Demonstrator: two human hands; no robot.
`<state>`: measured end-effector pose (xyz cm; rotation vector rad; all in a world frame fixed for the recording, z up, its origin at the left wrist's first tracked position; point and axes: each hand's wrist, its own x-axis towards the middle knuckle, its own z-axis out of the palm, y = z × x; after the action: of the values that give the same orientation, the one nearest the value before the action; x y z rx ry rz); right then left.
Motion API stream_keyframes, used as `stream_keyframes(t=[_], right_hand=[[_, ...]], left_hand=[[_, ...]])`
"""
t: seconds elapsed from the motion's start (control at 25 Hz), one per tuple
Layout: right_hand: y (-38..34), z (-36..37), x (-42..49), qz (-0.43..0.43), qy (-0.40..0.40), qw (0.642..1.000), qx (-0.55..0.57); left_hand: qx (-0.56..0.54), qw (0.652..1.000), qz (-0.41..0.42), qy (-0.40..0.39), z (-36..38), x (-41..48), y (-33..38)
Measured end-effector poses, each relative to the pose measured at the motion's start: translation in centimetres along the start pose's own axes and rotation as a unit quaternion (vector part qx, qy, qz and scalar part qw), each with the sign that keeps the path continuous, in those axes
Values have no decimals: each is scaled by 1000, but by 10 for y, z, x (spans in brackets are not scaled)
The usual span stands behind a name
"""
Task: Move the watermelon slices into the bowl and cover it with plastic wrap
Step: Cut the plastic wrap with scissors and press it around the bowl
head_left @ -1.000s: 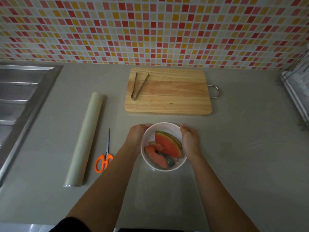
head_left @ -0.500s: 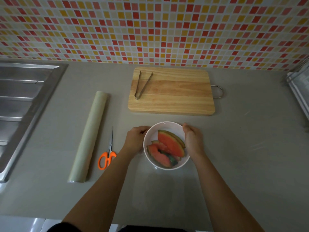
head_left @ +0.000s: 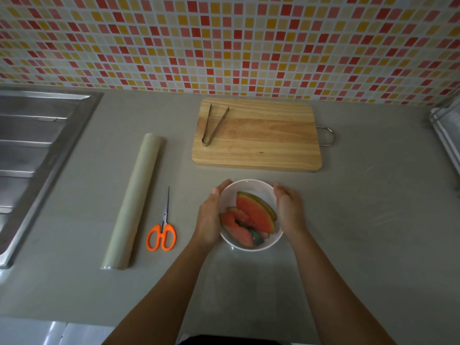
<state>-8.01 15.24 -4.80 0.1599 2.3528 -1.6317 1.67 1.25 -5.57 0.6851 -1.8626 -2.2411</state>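
Note:
A white bowl (head_left: 249,189) stands on the grey counter just in front of the cutting board. Several red watermelon slices (head_left: 255,215) with green rind lie inside it. My left hand (head_left: 209,219) cups the bowl's left side, its fingertips reaching the far rim. On the opposite side my right hand (head_left: 290,211) curves round the wall. Whether a clear film lies over the bowl I cannot tell. The plastic wrap roll (head_left: 135,197) lies on the counter to the left, apart from both hands.
Orange-handled scissors (head_left: 161,232) lie between the roll and the bowl. Metal tongs (head_left: 214,125) rest on the wooden cutting board (head_left: 261,145) behind the bowl. A steel sink (head_left: 32,155) fills the left edge. A rack (head_left: 448,130) stands at the right edge.
Both hands stay against the bowl's sides. My left hand has slid a little toward me along the wall. The bowl has not moved.

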Motion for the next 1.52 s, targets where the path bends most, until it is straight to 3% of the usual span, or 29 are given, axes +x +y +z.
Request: stream_keyframes(t=[0.16, 0.32, 0.52, 0.68, 0.92, 1.08, 1.2, 1.32, 1.52], right_hand=[[1, 3, 0, 5, 18, 1000, 10], [2, 4, 0, 9, 27, 1000, 12], [1, 6, -2, 29, 40, 999, 18], [-1, 5, -5, 76, 50, 995, 51], [-3, 6, -4, 91, 54, 994, 42], [-1, 8, -4, 102, 75, 991, 43], [-2, 9, -4, 111, 77, 990, 45], [-2, 10, -2, 123, 71, 988, 53], [2, 8, -9, 135, 57, 986, 73]], left_hand=[[5, 998, -37, 47, 2, 1, -1], [132, 986, -74, 76, 5, -2, 5], [-85, 989, -108, 56, 12, -9, 14], [-182, 977, -94, 56, 18, -14, 10], [-239, 954, -166, 69, 23, -19, 7], [-172, 958, -179, 144, 27, -11, 13], [-42, 960, -194, 197, 26, -8, 7], [68, 940, -224, 249, 22, -8, 4], [239, 923, -135, 271, 16, -11, 2]])
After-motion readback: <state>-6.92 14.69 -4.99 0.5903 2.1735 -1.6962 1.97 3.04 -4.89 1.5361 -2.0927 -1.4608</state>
